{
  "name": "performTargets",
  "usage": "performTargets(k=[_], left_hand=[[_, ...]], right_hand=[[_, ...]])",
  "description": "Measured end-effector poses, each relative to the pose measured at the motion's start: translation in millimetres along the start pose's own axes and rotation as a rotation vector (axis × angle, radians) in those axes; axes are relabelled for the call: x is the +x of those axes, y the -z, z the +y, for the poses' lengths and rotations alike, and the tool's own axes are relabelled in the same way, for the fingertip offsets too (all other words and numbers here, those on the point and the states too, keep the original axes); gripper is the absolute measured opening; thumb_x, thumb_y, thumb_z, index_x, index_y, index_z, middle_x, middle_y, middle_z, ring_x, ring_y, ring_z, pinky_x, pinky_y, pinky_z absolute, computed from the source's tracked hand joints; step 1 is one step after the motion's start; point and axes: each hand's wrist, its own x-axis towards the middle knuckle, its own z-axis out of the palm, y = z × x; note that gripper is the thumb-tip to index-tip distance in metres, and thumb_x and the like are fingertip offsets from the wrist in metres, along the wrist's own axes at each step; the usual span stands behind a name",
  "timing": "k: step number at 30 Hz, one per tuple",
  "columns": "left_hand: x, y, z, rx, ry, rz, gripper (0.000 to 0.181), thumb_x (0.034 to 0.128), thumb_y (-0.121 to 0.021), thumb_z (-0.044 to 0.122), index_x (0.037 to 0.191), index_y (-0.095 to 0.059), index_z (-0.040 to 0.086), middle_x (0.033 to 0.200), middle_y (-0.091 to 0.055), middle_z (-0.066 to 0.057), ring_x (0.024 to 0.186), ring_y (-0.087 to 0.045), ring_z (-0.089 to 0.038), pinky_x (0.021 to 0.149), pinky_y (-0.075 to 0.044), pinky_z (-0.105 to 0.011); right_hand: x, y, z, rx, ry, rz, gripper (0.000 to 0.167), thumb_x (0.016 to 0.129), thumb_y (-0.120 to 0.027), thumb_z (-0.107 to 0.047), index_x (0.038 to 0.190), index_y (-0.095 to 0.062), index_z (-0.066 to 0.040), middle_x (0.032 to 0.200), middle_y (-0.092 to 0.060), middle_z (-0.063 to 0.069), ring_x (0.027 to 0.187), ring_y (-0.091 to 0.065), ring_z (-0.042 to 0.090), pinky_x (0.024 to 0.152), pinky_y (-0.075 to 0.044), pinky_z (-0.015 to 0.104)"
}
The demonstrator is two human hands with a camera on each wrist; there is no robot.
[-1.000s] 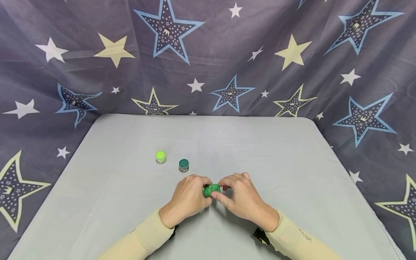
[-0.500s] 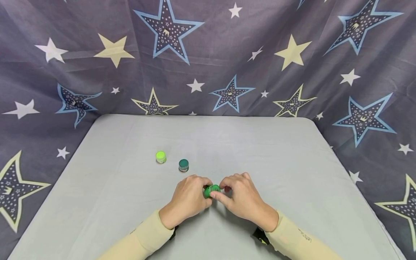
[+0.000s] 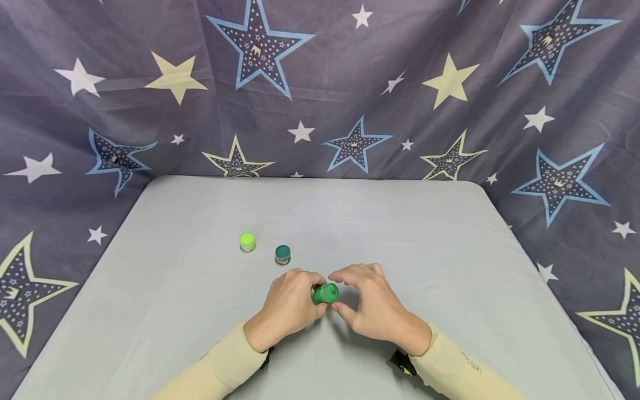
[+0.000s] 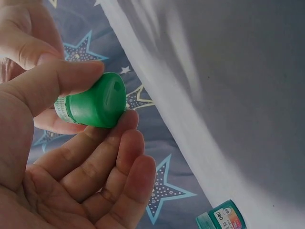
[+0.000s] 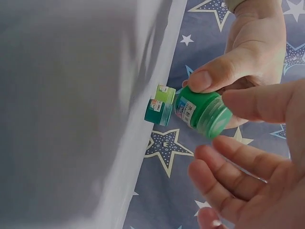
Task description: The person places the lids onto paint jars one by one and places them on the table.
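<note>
My left hand (image 3: 290, 300) holds a small green paint jar (image 3: 326, 293) between thumb and fingers, tilted with its clear-capped end toward my right hand. A white label faces the right wrist camera on this green jar (image 5: 193, 107). My right hand (image 3: 372, 305) spreads its thumb and fingers around the capped end without gripping it. In the right wrist view the right thumb overlaps the cap's edge; whether it touches I cannot tell. Beyond the left hand, a dark teal jar (image 3: 283, 254) and a lime-green jar (image 3: 247, 241) stand upright.
A pale grey cloth covers the table (image 3: 410, 233). Behind and at both sides hangs a dark curtain (image 3: 320, 94) printed with stars. Both forearms come in from the table's front edge, in cream sleeves (image 3: 465, 364).
My right hand's thumb and fingers, earlier close on the jar's capped end, have spread apart and come off it. The left hand and its jar stay in place.
</note>
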Motion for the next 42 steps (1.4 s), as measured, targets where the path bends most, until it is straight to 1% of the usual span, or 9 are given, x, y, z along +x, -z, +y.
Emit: performTargets(k=[4, 6, 10, 13, 18, 23, 30, 37, 42], left_hand=[[-0.2, 0.3, 0.4, -0.004, 0.006, -0.003, 0.025, 0.0718, -0.094, 0.016, 0.091, -0.078, 0.016, 0.078, -0.068, 0.009, 0.071, -0.058, -0.008, 0.059, -0.048, -0.026], [-0.3, 0.4, 0.5, -0.004, 0.008, -0.002, 0.025, 0.0716, -0.094, 0.016, 0.092, -0.079, 0.016, 0.078, -0.068, 0.009, 0.071, -0.058, -0.008, 0.060, -0.048, -0.027], [-0.4, 0.4, 0.8, -0.003, 0.006, 0.002, 0.026, 0.0711, -0.094, 0.016, 0.093, -0.079, 0.015, 0.079, -0.068, 0.008, 0.071, -0.058, -0.008, 0.060, -0.048, -0.027], [-0.2, 0.3, 0.8, -0.006, 0.005, 0.002, 0.025, 0.0716, -0.093, 0.016, 0.092, -0.079, 0.015, 0.079, -0.068, 0.008, 0.071, -0.057, -0.008, 0.059, -0.047, -0.027], [0.3, 0.1, 0.6, -0.006, 0.007, 0.001, 0.023, 0.0725, -0.092, 0.016, 0.091, -0.079, 0.016, 0.077, -0.067, 0.009, 0.069, -0.055, -0.007, 0.058, -0.046, -0.025], [0.3, 0.1, 1.0, -0.005, 0.011, 0.000, 0.021, 0.0730, -0.091, 0.016, 0.090, -0.078, 0.015, 0.076, -0.066, 0.009, 0.067, -0.053, -0.006, 0.056, -0.045, -0.025], [0.1, 0.2, 1.9, -0.009, 0.013, -0.005, 0.019, 0.0731, -0.091, 0.014, 0.088, -0.078, 0.016, 0.075, -0.065, 0.010, 0.066, -0.051, -0.007, 0.054, -0.043, -0.025], [-0.3, -0.1, 3.0, -0.001, 0.016, -0.005, 0.020, 0.0731, -0.091, 0.015, 0.089, -0.078, 0.017, 0.077, -0.067, 0.008, 0.067, -0.051, -0.006, 0.055, -0.044, -0.025], [-0.7, -0.2, 3.0, 0.005, 0.009, 0.008, 0.020, 0.0728, -0.091, 0.015, 0.089, -0.078, 0.016, 0.077, -0.067, 0.008, 0.066, -0.051, -0.006, 0.055, -0.043, -0.025]], right_hand=[[-0.6, -1.6, 0.3, 0.000, 0.014, -0.008, 0.041, 0.080, -0.087, -0.012, 0.119, -0.073, -0.013, 0.114, -0.072, -0.008, 0.107, -0.063, 0.010, 0.092, -0.036, 0.039], [-0.9, -2.3, 0.5, -0.003, 0.017, -0.008, 0.040, 0.081, -0.086, -0.011, 0.118, -0.073, -0.013, 0.112, -0.072, -0.009, 0.105, -0.064, 0.010, 0.092, -0.036, 0.039], [-1.0, -3.5, 1.4, -0.008, 0.018, -0.005, 0.036, 0.082, -0.085, -0.010, 0.116, -0.074, -0.013, 0.107, -0.072, -0.009, 0.098, -0.065, 0.013, 0.090, -0.036, 0.038], [-1.1, -4.2, 1.8, -0.013, 0.018, 0.000, 0.032, 0.083, -0.085, -0.013, 0.113, -0.074, -0.014, 0.101, -0.071, -0.009, 0.093, -0.065, 0.016, 0.089, -0.036, 0.038], [-0.9, -4.1, 1.2, -0.020, 0.007, 0.016, 0.023, 0.084, -0.086, -0.019, 0.105, -0.075, -0.017, 0.091, -0.068, -0.009, 0.087, -0.065, 0.016, 0.086, -0.036, 0.035], [0.0, -4.9, 2.1, -0.036, 0.000, 0.029, 0.017, 0.087, -0.085, -0.027, 0.097, -0.075, -0.018, 0.087, -0.069, -0.008, 0.083, -0.064, 0.016, 0.084, -0.036, 0.036], [0.2, -6.9, 3.8, -0.091, -0.024, 0.057, 0.022, 0.087, -0.084, -0.037, 0.089, -0.075, -0.017, 0.083, -0.071, -0.007, 0.078, -0.062, 0.008, 0.081, -0.037, 0.036], [0.0, -8.6, 3.7, -0.094, -0.049, 0.059, 0.027, 0.087, -0.082, -0.042, 0.080, -0.070, -0.019, 0.075, -0.067, -0.006, 0.070, -0.059, 0.013, 0.075, -0.034, 0.033], [0.5, -7.3, 2.9, -0.092, -0.065, 0.056, 0.030, 0.086, -0.082, -0.044, 0.080, -0.070, -0.018, 0.074, -0.067, -0.005, 0.068, -0.059, 0.014, 0.074, -0.034, 0.033]])
